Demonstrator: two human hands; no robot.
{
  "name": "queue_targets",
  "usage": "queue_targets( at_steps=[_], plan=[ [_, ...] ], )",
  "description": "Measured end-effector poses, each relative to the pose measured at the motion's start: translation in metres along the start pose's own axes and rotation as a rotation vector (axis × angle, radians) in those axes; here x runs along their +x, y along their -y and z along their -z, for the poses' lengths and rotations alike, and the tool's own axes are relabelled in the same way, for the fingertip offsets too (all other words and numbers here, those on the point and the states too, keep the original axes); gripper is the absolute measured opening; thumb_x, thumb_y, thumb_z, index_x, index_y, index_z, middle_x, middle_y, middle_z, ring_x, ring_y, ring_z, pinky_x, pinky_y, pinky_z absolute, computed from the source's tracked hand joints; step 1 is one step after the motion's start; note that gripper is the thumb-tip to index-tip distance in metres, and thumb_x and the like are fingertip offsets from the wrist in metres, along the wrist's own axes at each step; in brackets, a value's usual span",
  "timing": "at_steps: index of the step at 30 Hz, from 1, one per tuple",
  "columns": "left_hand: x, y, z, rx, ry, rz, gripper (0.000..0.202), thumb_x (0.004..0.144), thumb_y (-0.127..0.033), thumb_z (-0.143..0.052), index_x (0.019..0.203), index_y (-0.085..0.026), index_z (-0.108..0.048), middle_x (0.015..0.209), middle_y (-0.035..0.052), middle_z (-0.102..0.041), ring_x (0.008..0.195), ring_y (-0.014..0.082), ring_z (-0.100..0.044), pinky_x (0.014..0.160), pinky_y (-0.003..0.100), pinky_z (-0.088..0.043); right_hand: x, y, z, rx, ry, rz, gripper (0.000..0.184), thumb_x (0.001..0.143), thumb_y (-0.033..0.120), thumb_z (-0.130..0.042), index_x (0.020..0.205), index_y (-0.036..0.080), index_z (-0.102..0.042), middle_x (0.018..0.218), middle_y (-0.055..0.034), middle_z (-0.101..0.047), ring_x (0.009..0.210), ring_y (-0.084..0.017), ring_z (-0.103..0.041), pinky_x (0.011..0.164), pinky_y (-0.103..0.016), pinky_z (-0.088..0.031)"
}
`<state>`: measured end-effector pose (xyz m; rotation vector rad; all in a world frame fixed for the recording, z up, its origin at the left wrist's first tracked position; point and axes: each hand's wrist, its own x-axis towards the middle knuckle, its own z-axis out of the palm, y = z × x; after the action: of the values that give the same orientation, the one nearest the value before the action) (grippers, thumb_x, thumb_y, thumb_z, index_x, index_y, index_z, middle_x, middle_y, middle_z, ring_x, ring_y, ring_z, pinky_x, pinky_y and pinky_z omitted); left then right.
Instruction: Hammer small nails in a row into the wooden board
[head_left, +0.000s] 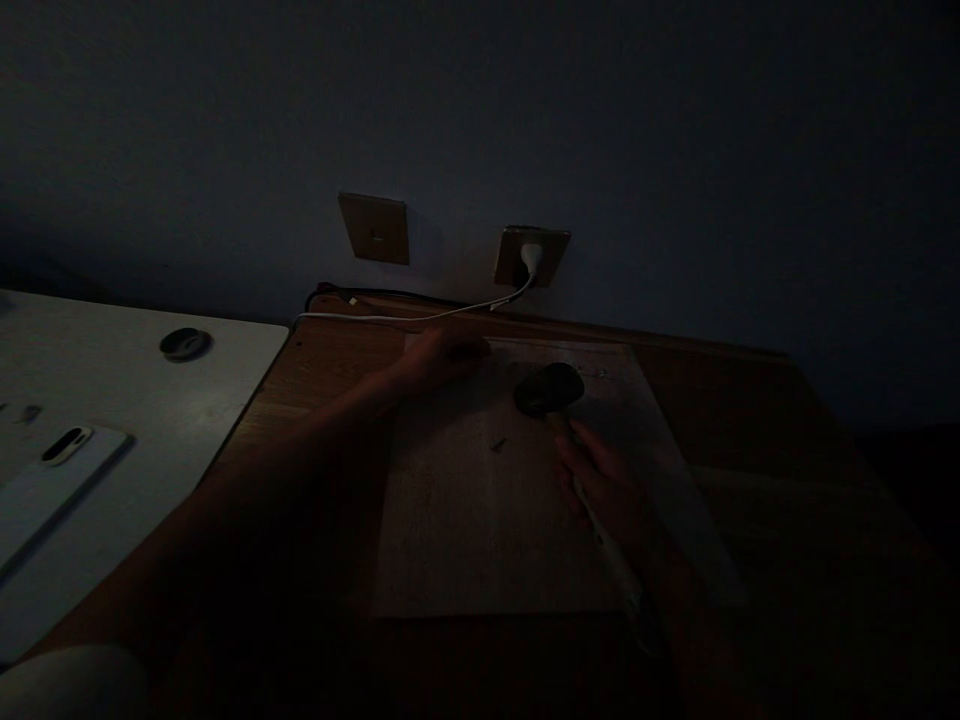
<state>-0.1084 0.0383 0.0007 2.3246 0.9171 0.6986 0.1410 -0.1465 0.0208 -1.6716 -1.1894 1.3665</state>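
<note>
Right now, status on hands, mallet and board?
Right hand gripping mallet, its head over board. Left hand at board's far edge, grip unclear. Small dark piece on board, left of mallet.

The only view comes from the person's head, above the near side of the wooden counter [330, 362], facing forward and steeply down toward the far wall [450, 100]. It sits near enough to take in the left hand [444, 357], the right hand [604, 485] and both forearms.
</note>
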Motion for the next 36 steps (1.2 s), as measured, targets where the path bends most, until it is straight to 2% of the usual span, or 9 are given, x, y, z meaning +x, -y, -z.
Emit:
queue_targets(
  at_steps=[5, 9, 13, 17, 20, 26, 31, 33, 36],
  plan=[
    [-0.004, -0.001, 0.002, 0.071, 0.036, -0.025, 0.025, 0.088, -0.018, -0.064, 0.108, -0.021, -0.080, 0.110, 0.0045, -0.081, 0.102, 0.0201, -0.074, 0.094, 0.029, -0.055, -0.001, 0.001, 0.000, -0.010, 0.007, 0.012, 0.042, 0.092, 0.066, -0.060, 0.095, 0.025, -0.054, 0.062, 0.0095, -0.051, 0.038, -0.008, -0.042, 0.032, -0.020, -0.032],
    [-0.005, 0.001, 0.001, 0.074, 0.043, -0.048, 0.022, 0.087, -0.017, -0.066, 0.104, -0.020, -0.079, 0.105, 0.0043, -0.079, 0.096, 0.0190, -0.074, 0.089, 0.027, -0.055, 0.000, 0.001, 0.000, -0.009, 0.008, 0.024, 0.042, 0.091, 0.066, -0.060, 0.092, 0.025, -0.052, 0.059, 0.0096, -0.049, 0.038, -0.008, -0.041, 0.033, -0.021, -0.032],
    [-0.006, 0.004, -0.002, 0.081, 0.011, -0.072, 0.014, 0.088, -0.019, -0.067, 0.096, -0.019, -0.079, 0.101, 0.0048, -0.078, 0.094, 0.0187, -0.073, 0.086, 0.027, -0.055, 0.000, 0.001, 0.000, -0.011, -0.008, -0.017, 0.047, 0.088, 0.069, -0.062, 0.101, 0.025, -0.054, 0.060, 0.0100, -0.051, 0.038, -0.009, -0.043, 0.032, -0.021, -0.034],
    [-0.007, 0.003, -0.005, 0.062, -0.038, -0.017, 0.020, 0.088, -0.020, -0.069, 0.106, -0.019, -0.078, 0.100, 0.0034, -0.080, 0.091, 0.0174, -0.074, 0.084, 0.026, -0.055, 0.000, 0.000, -0.001, -0.012, -0.001, -0.008, 0.047, 0.088, 0.068, -0.061, 0.104, 0.025, -0.055, 0.058, 0.0107, -0.050, 0.037, -0.009, -0.041, 0.031, -0.021, -0.032],
    [-0.007, 0.000, -0.005, 0.011, -0.071, 0.045, 0.027, 0.085, -0.019, -0.074, 0.112, -0.019, -0.076, 0.097, 0.0018, -0.080, 0.088, 0.0165, -0.074, 0.082, 0.025, -0.055, 0.001, 0.002, -0.004, -0.045, -0.010, 0.030, 0.044, 0.090, 0.067, -0.060, 0.100, 0.025, -0.054, 0.058, 0.0102, -0.050, 0.036, -0.009, -0.040, 0.031, -0.022, -0.032],
    [-0.003, -0.002, -0.005, 0.046, -0.054, 0.047, 0.015, 0.085, -0.017, -0.072, 0.099, -0.018, -0.078, 0.096, 0.0023, -0.080, 0.088, 0.0177, -0.074, 0.082, 0.026, -0.053, 0.008, 0.020, -0.014, -0.134, 0.025, 0.112, 0.038, 0.094, 0.063, -0.058, 0.093, 0.025, -0.052, 0.059, 0.0092, -0.051, 0.037, -0.009, -0.044, 0.032, -0.021, -0.034],
    [-0.001, -0.001, -0.009, 0.061, -0.046, 0.042, 0.011, 0.087, -0.019, -0.070, 0.095, -0.018, -0.077, 0.093, 0.0025, -0.079, 0.085, 0.0175, -0.073, 0.077, 0.026, -0.051, 0.019, 0.039, -0.025, -0.145, 0.011, 0.164, 0.037, 0.093, 0.062, -0.057, 0.092, 0.025, -0.054, 0.060, 0.0088, -0.051, 0.037, -0.009, -0.045, 0.032, -0.022, -0.036],
    [-0.001, -0.001, -0.010, 0.028, -0.070, 0.055, 0.014, 0.087, -0.018, -0.071, 0.099, -0.018, -0.076, 0.094, 0.0027, -0.079, 0.084, 0.0171, -0.073, 0.076, 0.025, -0.052, 0.023, 0.044, -0.028, -0.148, 0.008, 0.171, 0.037, 0.092, 0.062, -0.057, 0.092, 0.025, -0.054, 0.060, 0.0087, -0.051, 0.037, -0.010, -0.045, 0.031, -0.023, -0.036],
    [-0.001, -0.003, -0.010, -0.036, -0.063, 0.055, 0.028, 0.086, -0.016, -0.071, 0.114, -0.018, -0.073, 0.100, 0.0027, -0.080, 0.088, 0.0170, -0.075, 0.079, 0.025, -0.054, 0.029, 0.049, -0.033, -0.150, -0.008, 0.173, 0.038, 0.091, 0.063, -0.059, 0.094, 0.025, -0.055, 0.060, 0.0088, -0.051, 0.037, -0.009, -0.045, 0.031, -0.023, -0.035]
  ],
)
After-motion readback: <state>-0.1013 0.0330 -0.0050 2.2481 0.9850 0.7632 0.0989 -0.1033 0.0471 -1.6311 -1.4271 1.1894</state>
